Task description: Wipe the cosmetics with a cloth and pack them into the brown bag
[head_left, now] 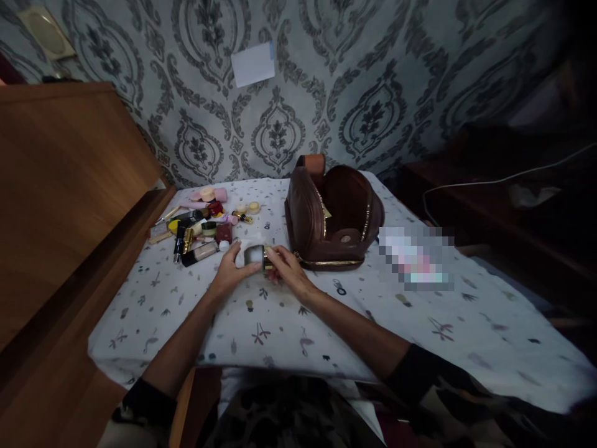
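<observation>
Near the middle of a cloth-covered table (pixel 284 330), beneath scroll-patterned wallpaper (pixel 277 134), fingers of the left hand (pixel 227 272) and right hand (pixel 290 270) grasp 1 small container (pixel 254 256), apparently a jar, between an unzipped brown bag (pixel 303 214) and cosmetics (pixel 209 229) toward the far left corner.

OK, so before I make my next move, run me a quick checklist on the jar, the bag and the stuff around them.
1. Jar held: ok, left hand at one end, right hand at the gold end.
2. Jar's closure tight: cannot tell, fingers partly cover the gold end.
3. Bag open: ok, its top is unzipped and gaping.
4. Bag standing upright: ok, on the cloth.
5. Bag's contents visible: cannot tell, too dark inside.
6. Cosmetics well apart from the left hand: not ok, some lie right by it.
</observation>
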A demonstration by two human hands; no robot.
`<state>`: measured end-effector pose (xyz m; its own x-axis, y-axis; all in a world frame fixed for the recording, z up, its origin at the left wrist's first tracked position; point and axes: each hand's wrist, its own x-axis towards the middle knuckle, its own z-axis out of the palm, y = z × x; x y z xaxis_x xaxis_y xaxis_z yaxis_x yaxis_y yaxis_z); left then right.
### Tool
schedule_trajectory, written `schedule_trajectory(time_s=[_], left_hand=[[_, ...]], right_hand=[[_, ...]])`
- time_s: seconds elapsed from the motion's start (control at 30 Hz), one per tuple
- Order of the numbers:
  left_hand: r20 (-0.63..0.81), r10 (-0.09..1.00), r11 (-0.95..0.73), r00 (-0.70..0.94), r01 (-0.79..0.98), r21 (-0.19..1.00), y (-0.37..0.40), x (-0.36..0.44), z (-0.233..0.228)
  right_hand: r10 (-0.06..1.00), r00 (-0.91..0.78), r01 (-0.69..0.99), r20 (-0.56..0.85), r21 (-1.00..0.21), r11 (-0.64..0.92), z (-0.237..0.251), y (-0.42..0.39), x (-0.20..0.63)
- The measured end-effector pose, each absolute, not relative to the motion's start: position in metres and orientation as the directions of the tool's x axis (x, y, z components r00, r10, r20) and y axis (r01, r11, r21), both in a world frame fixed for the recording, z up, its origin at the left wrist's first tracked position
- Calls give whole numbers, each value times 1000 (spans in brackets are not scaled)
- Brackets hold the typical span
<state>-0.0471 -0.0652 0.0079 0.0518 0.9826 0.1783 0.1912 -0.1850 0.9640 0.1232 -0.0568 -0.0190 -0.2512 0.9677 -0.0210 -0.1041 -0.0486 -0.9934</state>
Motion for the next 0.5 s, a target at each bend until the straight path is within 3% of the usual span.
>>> schedule_trajectory(time_s=[0.13,0.27,0.5], left_hand=[[162,985,-166,60,76,983,-64,-48,3],[131,989,-132,74,-1,991,-60,-51,-3],[223,972,-232,72,167,958,-65,-47,6]], right_hand=[[964,-266,-172,-26,-982,-73,-16,-58,125],[964,-248,-229,95,-973,37,-14,-60,123],[966,-254,-100,53,-995,28,-17,-56,124]])
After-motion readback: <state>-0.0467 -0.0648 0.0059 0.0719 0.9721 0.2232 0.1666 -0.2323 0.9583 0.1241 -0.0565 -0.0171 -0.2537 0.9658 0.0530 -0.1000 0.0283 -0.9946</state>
